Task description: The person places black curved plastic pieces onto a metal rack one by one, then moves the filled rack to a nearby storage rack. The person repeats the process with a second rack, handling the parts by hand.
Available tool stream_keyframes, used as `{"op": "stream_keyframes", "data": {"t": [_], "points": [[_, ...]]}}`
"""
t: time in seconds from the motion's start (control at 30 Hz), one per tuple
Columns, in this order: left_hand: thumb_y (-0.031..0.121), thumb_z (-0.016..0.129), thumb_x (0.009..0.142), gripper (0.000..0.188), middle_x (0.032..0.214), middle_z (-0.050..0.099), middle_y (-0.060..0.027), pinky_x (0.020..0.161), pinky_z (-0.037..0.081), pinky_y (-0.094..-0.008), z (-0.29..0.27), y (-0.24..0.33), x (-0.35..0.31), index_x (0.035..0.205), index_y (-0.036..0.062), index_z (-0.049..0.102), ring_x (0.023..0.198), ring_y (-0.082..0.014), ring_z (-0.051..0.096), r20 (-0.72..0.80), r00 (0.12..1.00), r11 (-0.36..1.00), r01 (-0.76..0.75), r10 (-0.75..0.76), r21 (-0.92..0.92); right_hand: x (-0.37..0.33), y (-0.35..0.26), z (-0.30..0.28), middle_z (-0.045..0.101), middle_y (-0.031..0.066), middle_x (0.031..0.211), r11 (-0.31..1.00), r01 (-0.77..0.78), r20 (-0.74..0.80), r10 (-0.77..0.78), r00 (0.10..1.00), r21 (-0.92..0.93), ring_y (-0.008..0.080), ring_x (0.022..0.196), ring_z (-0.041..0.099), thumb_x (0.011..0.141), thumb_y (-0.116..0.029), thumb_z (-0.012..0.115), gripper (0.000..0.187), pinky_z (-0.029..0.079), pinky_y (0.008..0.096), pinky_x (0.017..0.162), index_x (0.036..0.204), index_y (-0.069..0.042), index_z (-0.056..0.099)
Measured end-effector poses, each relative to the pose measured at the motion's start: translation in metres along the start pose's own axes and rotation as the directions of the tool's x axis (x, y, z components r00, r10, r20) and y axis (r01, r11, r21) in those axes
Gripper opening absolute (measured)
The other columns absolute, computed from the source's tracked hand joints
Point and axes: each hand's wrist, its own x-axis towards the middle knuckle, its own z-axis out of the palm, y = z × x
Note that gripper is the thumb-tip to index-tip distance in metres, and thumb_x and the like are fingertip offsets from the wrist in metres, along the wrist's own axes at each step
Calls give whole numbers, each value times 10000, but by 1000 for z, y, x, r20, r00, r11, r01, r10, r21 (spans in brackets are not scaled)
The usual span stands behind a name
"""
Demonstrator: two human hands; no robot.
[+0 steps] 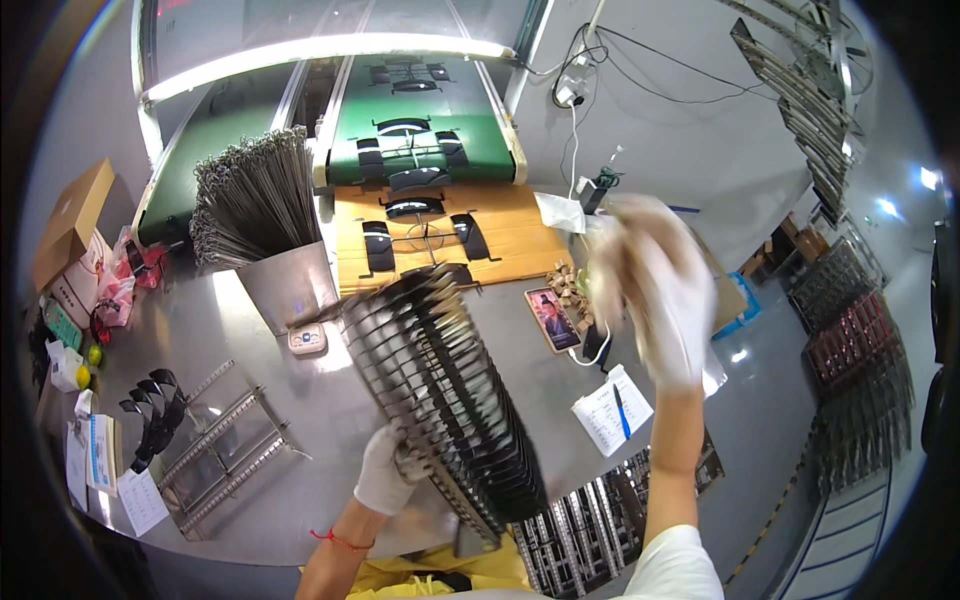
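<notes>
My left hand (388,470), in a white glove, is closed round the near-left edge of a metal rack (405,385). The rack is tilted and loaded with a long row of black curved plates (480,410); its far end is smeared by motion. My right hand (655,280), also gloved in white, is raised to the right of the rack and apart from it. Motion blurs its fingers, so I cannot make out their shape or anything in them. Beneath it lie a smartphone (552,320) and a pile of small tan pieces (568,285).
Black plates lie on cardboard (535,245) before a green conveyor belt (350,125). A metal bin (290,285) of wire hooks stands left of it. An empty-looking rack (225,440) lies left, a notepad with blue pen (620,410) right. More racks (580,535) sit at the near edge.
</notes>
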Motion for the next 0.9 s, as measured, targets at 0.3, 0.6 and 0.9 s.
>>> {"op": "stream_keyframes", "data": {"t": [0.3,0.6,0.9], "points": [[46,653,928,419,790,528,13,524,398,-213,57,-3,-58,1271,-4,418,610,-58,477,260,945,803,-310,200,508,-176,41,29,630,59,882,582,459,358,-288,888,-671,254,772,655,711,-165,771,374,516,344,593,1073,-170,680],[171,595,995,154,691,517,45,454,332,-169,42,-25,-64,1000,41,513,533,-6,421,137,914,735,-391,382,554,-207,68,58,683,59,999,719,354,242,-259,935,-598,271,870,648,726,-69,690,316,513,379,713,1037,-111,654],[254,499,1025,326,778,545,-91,631,443,-321,27,-36,-65,1071,-62,436,681,-162,504,269,746,400,-582,610,708,-192,75,69,690,120,1005,477,363,324,-165,931,-801,309,999,641,768,-94,629,170,430,532,972,934,-58,640]]}}
